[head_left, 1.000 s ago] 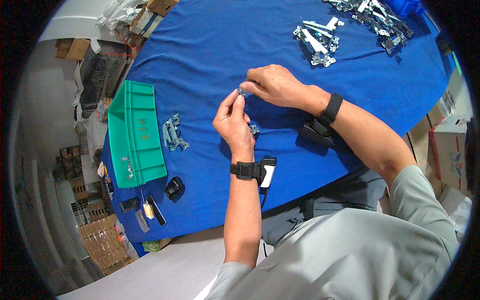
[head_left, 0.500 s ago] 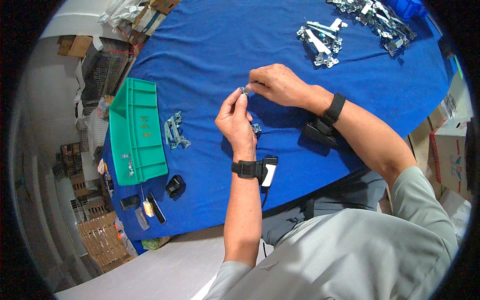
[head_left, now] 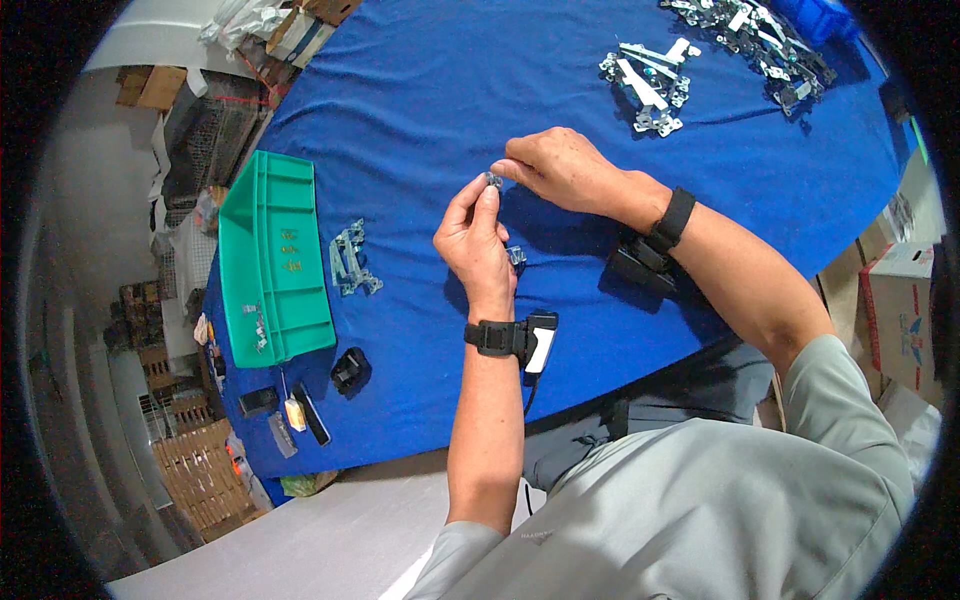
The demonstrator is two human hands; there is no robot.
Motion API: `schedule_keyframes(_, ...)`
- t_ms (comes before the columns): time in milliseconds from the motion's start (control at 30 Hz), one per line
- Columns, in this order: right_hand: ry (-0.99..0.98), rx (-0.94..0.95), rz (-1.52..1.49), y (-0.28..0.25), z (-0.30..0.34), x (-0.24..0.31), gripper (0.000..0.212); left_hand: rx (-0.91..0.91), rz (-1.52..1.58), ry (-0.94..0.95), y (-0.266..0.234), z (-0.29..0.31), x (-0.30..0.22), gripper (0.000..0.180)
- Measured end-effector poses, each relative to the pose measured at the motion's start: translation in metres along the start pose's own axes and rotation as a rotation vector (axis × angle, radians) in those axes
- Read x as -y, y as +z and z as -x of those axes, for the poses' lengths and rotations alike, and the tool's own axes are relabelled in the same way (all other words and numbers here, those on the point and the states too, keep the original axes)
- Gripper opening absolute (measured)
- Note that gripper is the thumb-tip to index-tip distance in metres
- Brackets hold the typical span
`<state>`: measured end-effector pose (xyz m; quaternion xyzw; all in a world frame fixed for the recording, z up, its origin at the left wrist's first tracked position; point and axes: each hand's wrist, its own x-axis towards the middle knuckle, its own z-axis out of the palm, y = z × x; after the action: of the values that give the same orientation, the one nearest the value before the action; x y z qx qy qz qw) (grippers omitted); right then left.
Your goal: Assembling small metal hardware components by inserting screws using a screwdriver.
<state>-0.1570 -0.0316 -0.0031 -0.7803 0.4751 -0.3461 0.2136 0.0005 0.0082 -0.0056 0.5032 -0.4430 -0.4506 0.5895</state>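
Over the middle of the blue cloth, my left hand [head_left: 476, 235] pinches a small shiny metal piece [head_left: 493, 181] between thumb and fingertips. A second metal part [head_left: 516, 257] shows at the palm side of this hand, by the wrist; whether the curled fingers hold it or it lies on the cloth, I cannot tell. My right hand [head_left: 560, 168] is closed, its thumb and finger pressed together at the small piece. Anything between those right fingertips is too small to make out. Both wrists wear black straps with devices.
A green divided tray [head_left: 325, 300] with small brass and silver parts stands left. Beside it lie metal brackets [head_left: 350, 262], a black object [head_left: 350, 371] and a screwdriver [head_left: 296, 412]. Bracket assemblies [head_left: 648, 88], a larger pile [head_left: 765, 50] and a blue bin [head_left: 815, 18] occupy the far right.
Both hands stay together over the same spot, still at the small metal piece. The right fingertips shift only slightly, and the whole view moves a little.
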Motion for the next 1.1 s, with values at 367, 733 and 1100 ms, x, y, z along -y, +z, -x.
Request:
schedule_keyframes(367, -0.035, -0.006, -0.050, 0.0030, 0.0006, -0.0029, 0.026, 0.018, 0.001, -0.002, -0.0040, -0.0017, 0.0037, 0.021)
schedule_keyframes(733, -0.040, -0.015, 0.013, 0.0040, -0.0016, -0.0033, 0.040, 0.016, 0.012, 0.005, -0.0029, -0.0007, 0.0026, 0.020)
schedule_keyframes(1100, -0.077, -0.128, -0.152, 0.0083, 0.0001, -0.0033, 0.028, 0.024, 0.009, 0.019, -0.0049, -0.0010, 0.0043, 0.020)
